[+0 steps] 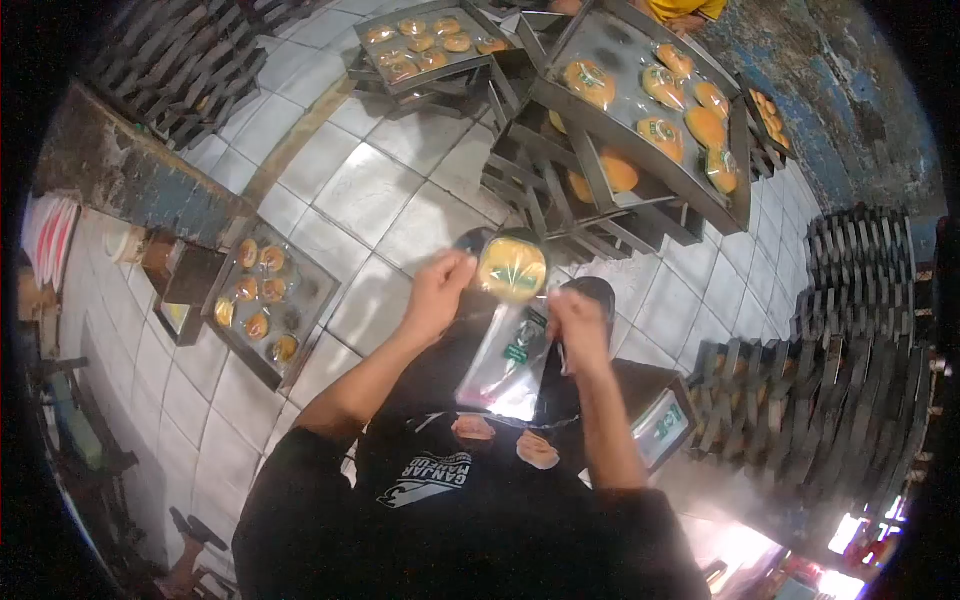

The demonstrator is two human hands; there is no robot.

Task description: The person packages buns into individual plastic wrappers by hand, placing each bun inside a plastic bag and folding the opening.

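Observation:
Between my two hands hangs a round bun in a clear printed bag (513, 268). My left hand (441, 290) is closed at the bag's left edge, its fingers pinched together. At the right edge, my right hand (578, 322) is closed too, fingers curled in; the exact grip is blurred. Below the bun, a stack of flat clear bags with green print (508, 365) lies on my lap, against the dark clothing.
A metal tray of buns (270, 300) is on the tiled floor at left. Stacked trays with bagged buns (650, 100) stand ahead at right, another tray (430, 45) at the top. Piled dark trays (810, 410) are at right. Someone in yellow (690, 10) is at the top edge.

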